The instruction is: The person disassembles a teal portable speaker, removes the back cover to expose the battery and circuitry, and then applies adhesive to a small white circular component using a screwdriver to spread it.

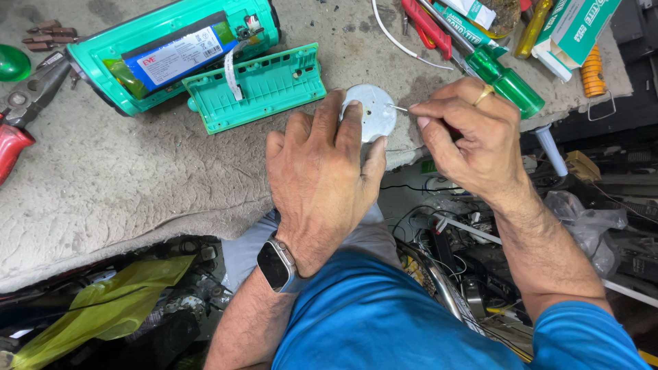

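Note:
My left hand [322,171] presses flat on a round silver disc [373,109] at the near edge of the grey worktop [123,178], fingers covering its left side. My right hand [473,133], with a ring on one finger, grips a thin screwdriver [397,107] whose metal tip touches the disc's right side; its handle is hidden in the fist. Behind the disc lie a teal plastic cover [257,85] and an opened teal lamp body [171,51] with a battery inside.
A green-handled screwdriver [507,82], red pliers [428,24], boxes and a tube sit at the back right. Red-handled pliers [20,116] lie at the left. Below the worktop edge are tangled wires, parts [466,240] and a yellow plastic bag [103,308].

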Demonstrator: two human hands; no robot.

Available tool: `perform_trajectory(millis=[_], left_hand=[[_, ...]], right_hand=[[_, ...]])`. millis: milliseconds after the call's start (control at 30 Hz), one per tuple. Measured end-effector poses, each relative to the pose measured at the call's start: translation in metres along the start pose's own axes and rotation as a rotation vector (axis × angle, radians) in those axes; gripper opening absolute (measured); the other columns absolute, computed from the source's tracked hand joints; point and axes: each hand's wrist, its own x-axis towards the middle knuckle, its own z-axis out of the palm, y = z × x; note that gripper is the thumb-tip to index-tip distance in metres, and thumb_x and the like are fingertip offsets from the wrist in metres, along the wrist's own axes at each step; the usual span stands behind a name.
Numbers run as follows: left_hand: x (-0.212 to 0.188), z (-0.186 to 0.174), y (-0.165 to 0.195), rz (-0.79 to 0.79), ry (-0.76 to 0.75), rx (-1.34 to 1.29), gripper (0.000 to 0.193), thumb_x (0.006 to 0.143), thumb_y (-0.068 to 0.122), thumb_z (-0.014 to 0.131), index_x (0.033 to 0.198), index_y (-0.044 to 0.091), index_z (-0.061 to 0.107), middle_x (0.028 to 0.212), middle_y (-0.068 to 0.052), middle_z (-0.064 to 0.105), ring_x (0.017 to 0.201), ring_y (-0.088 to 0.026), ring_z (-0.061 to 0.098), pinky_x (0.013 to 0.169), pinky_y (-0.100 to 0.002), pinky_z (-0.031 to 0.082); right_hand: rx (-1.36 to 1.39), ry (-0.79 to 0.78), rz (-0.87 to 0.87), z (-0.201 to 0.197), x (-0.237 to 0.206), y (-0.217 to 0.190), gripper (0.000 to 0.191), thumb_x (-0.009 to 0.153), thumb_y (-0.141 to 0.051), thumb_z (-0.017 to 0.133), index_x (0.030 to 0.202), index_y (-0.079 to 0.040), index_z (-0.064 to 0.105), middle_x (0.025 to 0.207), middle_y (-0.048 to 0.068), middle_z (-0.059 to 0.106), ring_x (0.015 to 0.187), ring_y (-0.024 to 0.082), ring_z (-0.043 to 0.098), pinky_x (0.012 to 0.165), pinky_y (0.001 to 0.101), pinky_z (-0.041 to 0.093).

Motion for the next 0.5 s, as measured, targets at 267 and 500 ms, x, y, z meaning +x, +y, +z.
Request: perform_trajectory(millis=[267,500], left_hand=[[0.0007,0.0003,-0.0002,-0.003,-0.011,-0.004,0.047,0.089,0.037,0.078,0.122,0.003,0.071,0.131,-0.009,0.066,0.097,-0.028,0.06,0.078,-0.045,0.041],[0.002,-0.001,0.0012,-0.004,-0.02,0.014,0.047,0.089,0.038,0.077,0.122,0.004,0.071,0.131,-0.009,0.066,0.097,-0.029,0.06,0.078,-0.045,0.041]], right_hand=[[0.018,0.003,-0.023,0.0018,0.0005,-0.0004,0.017,0.097,0.005,0.072,0.112,0.0,0.074,0.098,0.012,0.069,0.085,0.019,0.068,0.071,0.0293,0.053],[0.0,0.015,0.007,0.0,-0.0016,-0.0014,0.017,0.096,0.004,0.073,0.112,0.0,0.075,0.101,0.012,0.069,0.082,0.02,0.067,0.071,0.0299,0.052]])
